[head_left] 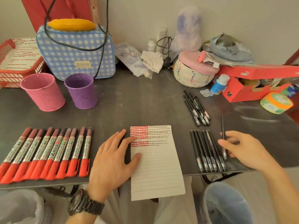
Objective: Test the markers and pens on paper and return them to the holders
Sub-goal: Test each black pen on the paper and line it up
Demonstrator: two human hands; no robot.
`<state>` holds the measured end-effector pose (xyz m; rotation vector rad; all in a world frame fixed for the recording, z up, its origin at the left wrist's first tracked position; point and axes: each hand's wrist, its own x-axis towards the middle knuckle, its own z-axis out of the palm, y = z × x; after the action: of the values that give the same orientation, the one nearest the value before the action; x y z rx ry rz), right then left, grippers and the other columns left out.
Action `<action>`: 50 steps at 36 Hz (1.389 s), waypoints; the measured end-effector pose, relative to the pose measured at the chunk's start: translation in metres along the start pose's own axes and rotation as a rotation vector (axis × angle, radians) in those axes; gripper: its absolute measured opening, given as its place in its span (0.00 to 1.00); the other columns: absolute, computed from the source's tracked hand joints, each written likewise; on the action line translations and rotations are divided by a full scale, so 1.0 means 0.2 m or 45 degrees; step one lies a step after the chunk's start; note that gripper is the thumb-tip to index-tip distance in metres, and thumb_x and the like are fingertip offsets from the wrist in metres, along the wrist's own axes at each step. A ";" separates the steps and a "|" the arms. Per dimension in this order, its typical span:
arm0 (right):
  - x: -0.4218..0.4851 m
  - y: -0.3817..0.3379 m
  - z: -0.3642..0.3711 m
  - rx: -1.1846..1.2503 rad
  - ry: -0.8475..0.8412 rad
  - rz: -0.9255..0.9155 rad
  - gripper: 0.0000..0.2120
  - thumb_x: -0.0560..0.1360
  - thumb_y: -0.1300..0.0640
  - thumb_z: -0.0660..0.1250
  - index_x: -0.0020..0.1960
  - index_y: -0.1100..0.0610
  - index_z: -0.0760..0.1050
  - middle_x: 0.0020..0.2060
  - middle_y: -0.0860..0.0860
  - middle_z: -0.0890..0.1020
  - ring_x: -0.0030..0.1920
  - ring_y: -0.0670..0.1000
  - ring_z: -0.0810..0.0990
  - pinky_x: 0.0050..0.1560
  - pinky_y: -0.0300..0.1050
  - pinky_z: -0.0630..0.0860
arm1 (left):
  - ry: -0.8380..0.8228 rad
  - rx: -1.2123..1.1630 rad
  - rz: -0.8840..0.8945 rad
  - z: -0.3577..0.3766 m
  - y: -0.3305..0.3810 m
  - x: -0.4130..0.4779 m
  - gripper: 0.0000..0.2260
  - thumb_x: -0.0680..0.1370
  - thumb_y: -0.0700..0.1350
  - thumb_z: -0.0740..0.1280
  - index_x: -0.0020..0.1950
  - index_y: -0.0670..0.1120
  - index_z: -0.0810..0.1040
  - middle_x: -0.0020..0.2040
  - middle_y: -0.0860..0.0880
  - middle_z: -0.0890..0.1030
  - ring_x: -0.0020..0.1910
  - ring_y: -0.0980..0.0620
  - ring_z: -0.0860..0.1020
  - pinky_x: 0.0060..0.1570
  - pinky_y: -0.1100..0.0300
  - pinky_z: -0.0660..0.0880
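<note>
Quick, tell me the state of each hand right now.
Left hand: open, fingers flat on the paper.
Right hand: holding one black pen.

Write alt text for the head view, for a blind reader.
A left hand presses a lined paper bearing red and black marks, while the right hand holds a black pen. Red markers lie left, black pens right, a pink holder and a purple holder behind.
</note>
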<state>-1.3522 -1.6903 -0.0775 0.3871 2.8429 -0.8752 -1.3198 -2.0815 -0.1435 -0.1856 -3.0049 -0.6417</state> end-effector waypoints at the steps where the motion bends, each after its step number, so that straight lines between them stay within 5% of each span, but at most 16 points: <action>1: 0.00 0.00 0.00 -0.052 0.005 0.010 0.12 0.76 0.42 0.72 0.57 0.41 0.74 0.41 0.40 0.85 0.35 0.44 0.85 0.49 0.49 0.80 | -0.004 0.005 0.000 0.00 0.00 0.00 0.29 0.77 0.69 0.52 0.75 0.61 0.66 0.80 0.56 0.60 0.80 0.54 0.56 0.75 0.54 0.52; 4: 0.00 0.00 0.02 -0.116 -0.015 0.035 0.13 0.75 0.42 0.73 0.55 0.40 0.73 0.39 0.38 0.85 0.36 0.40 0.82 0.41 0.42 0.74 | 0.008 0.003 -0.001 0.00 0.00 0.00 0.29 0.76 0.69 0.51 0.75 0.61 0.67 0.80 0.56 0.61 0.79 0.54 0.56 0.76 0.54 0.54; 11: -0.01 -0.01 0.05 -0.221 0.010 0.071 0.08 0.78 0.44 0.71 0.56 0.42 0.78 0.44 0.39 0.85 0.43 0.47 0.83 0.52 0.48 0.77 | 0.008 0.000 0.005 0.00 0.00 0.00 0.29 0.76 0.69 0.52 0.74 0.59 0.68 0.79 0.55 0.63 0.79 0.53 0.58 0.75 0.52 0.56; 22: -0.04 0.02 0.09 -0.301 0.088 0.158 0.07 0.78 0.43 0.69 0.55 0.42 0.80 0.47 0.39 0.85 0.56 0.51 0.81 0.49 0.45 0.71 | -0.001 -0.011 0.008 -0.01 0.00 0.00 0.30 0.76 0.69 0.52 0.74 0.58 0.69 0.79 0.55 0.64 0.79 0.53 0.58 0.75 0.51 0.58; 31: -0.08 0.01 0.14 -0.281 0.232 0.138 0.04 0.79 0.45 0.67 0.46 0.42 0.78 0.38 0.33 0.79 0.43 0.50 0.77 0.44 0.46 0.69 | -0.014 -0.010 0.008 -0.02 0.01 0.00 0.30 0.76 0.69 0.52 0.75 0.58 0.69 0.79 0.54 0.63 0.79 0.52 0.58 0.76 0.50 0.58; 40: 0.09 -0.20 0.21 -0.183 0.480 -0.180 0.05 0.79 0.50 0.67 0.54 0.46 0.78 0.44 0.43 0.82 0.45 0.48 0.81 0.48 0.47 0.75 | -0.005 0.029 -0.028 -0.01 0.01 0.00 0.28 0.79 0.67 0.52 0.79 0.60 0.62 0.81 0.59 0.57 0.80 0.57 0.52 0.74 0.59 0.47; 50: 0.37 -0.41 0.27 -0.577 0.236 -0.049 0.11 0.80 0.48 0.67 0.49 0.56 0.74 0.49 0.58 0.83 0.51 0.63 0.80 0.43 0.49 0.69 | 0.044 -0.013 -0.047 0.00 0.00 0.00 0.27 0.80 0.64 0.54 0.79 0.58 0.62 0.80 0.60 0.58 0.79 0.59 0.54 0.73 0.62 0.44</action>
<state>-1.4440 -1.7721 -0.0940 0.3687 3.1035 -0.1876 -1.3195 -2.0803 -0.1438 -0.1185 -2.9789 -0.6572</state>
